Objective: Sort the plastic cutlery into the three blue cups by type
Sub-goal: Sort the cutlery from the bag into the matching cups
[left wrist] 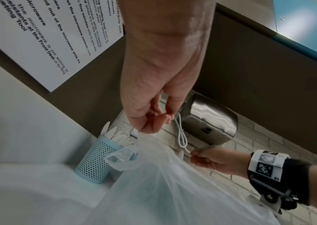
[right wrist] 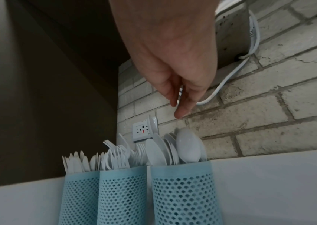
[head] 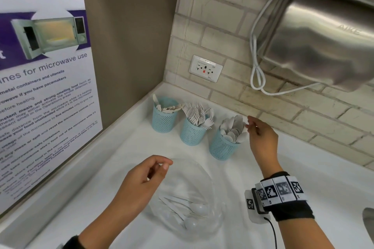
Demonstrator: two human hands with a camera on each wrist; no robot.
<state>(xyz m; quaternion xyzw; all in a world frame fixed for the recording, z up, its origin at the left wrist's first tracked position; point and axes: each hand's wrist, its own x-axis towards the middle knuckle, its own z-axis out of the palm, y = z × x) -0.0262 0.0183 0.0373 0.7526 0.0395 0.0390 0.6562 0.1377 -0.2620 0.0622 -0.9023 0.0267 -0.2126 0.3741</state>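
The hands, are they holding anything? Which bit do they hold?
The left hand pinches the clear plastic bag by its top edge, holding it up. The right hand holds nothing; its fingers hang loose above the spoon cup.

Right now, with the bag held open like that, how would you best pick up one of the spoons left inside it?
I would come from above, through the mouth that the left hand pinches open, and take a spoon by its thin handle, not the rounded bowl. The pieces lie flat and criss-crossed at the bottom of the clear bag, so a slim handle is probably easiest for fingers to pinch.
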